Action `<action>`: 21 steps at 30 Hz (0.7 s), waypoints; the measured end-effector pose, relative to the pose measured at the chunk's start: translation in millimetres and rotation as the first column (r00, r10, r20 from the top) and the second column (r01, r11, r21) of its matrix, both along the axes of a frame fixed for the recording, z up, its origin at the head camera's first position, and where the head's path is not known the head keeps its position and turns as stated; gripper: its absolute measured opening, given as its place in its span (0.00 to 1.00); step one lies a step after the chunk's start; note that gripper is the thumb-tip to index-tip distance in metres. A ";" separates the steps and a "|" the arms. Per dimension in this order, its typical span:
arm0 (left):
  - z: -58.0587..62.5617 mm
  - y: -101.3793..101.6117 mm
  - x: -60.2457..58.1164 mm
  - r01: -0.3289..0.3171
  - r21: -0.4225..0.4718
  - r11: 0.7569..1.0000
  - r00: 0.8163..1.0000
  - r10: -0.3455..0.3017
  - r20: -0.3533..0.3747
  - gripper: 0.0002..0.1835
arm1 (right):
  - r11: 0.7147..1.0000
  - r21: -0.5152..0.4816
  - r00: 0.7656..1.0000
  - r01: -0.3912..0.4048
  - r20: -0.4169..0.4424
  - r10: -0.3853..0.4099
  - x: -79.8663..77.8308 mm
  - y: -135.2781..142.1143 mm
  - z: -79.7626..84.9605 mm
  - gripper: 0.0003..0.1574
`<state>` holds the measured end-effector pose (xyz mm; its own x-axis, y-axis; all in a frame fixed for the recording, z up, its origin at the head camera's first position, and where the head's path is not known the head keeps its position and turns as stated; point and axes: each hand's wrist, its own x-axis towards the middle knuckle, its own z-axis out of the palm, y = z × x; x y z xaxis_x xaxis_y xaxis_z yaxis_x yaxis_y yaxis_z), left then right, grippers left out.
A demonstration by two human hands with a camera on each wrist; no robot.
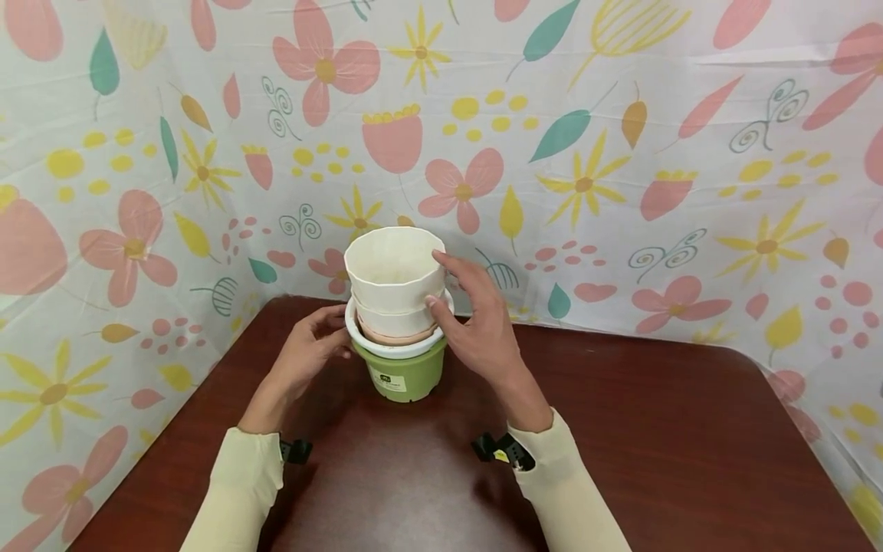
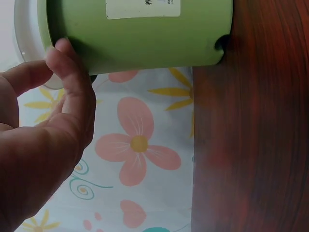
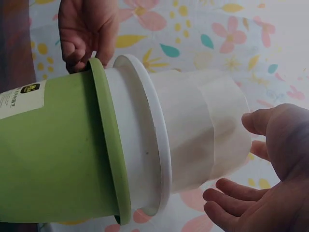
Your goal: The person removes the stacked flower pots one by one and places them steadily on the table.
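A stack of flower pots stands upright on the table. At its bottom is a green flower pot [image 1: 421,372] with a pale label; above it show a white-rimmed pot [image 3: 140,140], a peach-coloured rim [image 1: 400,337] and two white faceted pots [image 1: 393,295], one inside the other. My left hand [image 1: 313,345] is at the stack's left side, its curled fingertips at the green pot's rim, seen also in the left wrist view. On the right, my right hand [image 1: 483,322] touches the outside of the uppermost white pot with spread thumb and forefinger; its other fingers are loosely bent.
The dark red-brown wooden table [image 1: 655,429] reaches to both sides and toward me. A white cloth [image 1: 607,253] printed with flowers and leaves hangs behind it and along the left. Dark straps [image 1: 507,451] sit on both wrists.
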<state>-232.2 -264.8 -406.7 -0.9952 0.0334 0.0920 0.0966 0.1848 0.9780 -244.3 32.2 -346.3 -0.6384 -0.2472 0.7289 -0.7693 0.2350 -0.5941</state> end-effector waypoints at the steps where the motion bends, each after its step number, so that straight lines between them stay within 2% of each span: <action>1: 0.0 -0.1 -0.1 0.003 0.013 1.000 1.000 -0.003 0.009 0.26 | 1.000 0.003 1.000 0.012 -0.006 -0.012 -0.2 -0.8 0.3 0.36; 6: 0.5 -1.4 0.3 0.009 0.039 0.999 1.000 -0.010 0.028 0.28 | 1.000 -0.005 1.000 0.028 -0.008 -0.028 -0.6 -5.2 2.6 0.35; 14: -2.2 -1.7 -0.1 0.022 0.063 0.998 1.000 -0.023 0.021 0.27 | 0.998 0.010 0.998 0.058 0.017 -0.059 -1.5 -11.0 4.9 0.26; 21: -2.0 -1.6 -1.2 0.016 0.050 0.999 1.000 -0.017 0.013 0.26 | 0.999 -0.011 0.999 0.035 0.025 -0.035 -2.9 -12.6 6.2 0.20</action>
